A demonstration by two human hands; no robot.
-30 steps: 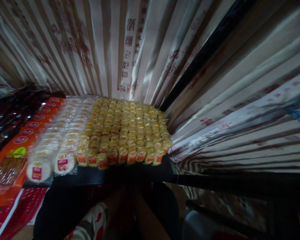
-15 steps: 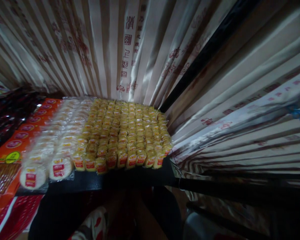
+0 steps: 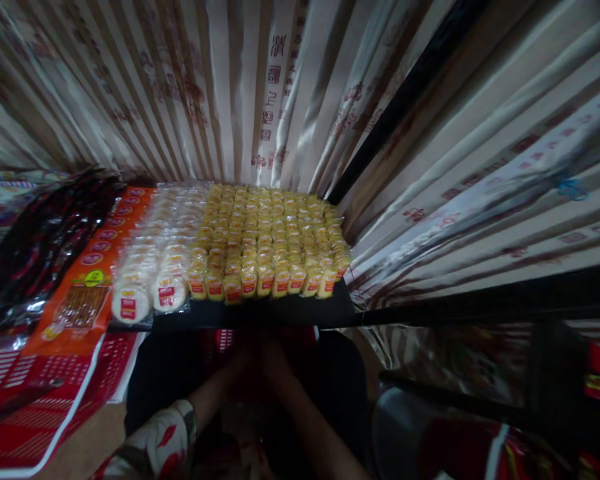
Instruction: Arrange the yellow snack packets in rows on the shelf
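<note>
Both forearms reach down between dark-clothed knees, below the front edge of the black table. My left hand and my right hand are close together in deep shadow, over what seems to be a red basket with slots. Their fingers cannot be made out, nor whether anything is in them. Above them on the table stand tight rows of small yellow wrapped cakes. To their left lie two rows of round white wrapped crackers with red labels.
Orange snack packets overlap left of the crackers, beside dark glossy packets. A red slotted basket with a white rim is at lower left. Pleated printed curtains hang behind and right, crossed by a dark post. A pale bin stands low right.
The view has tilted down and turned left, so the table sits higher and further right. More of both forearms and the red basket at left now shows. The rows of snacks look unchanged.
</note>
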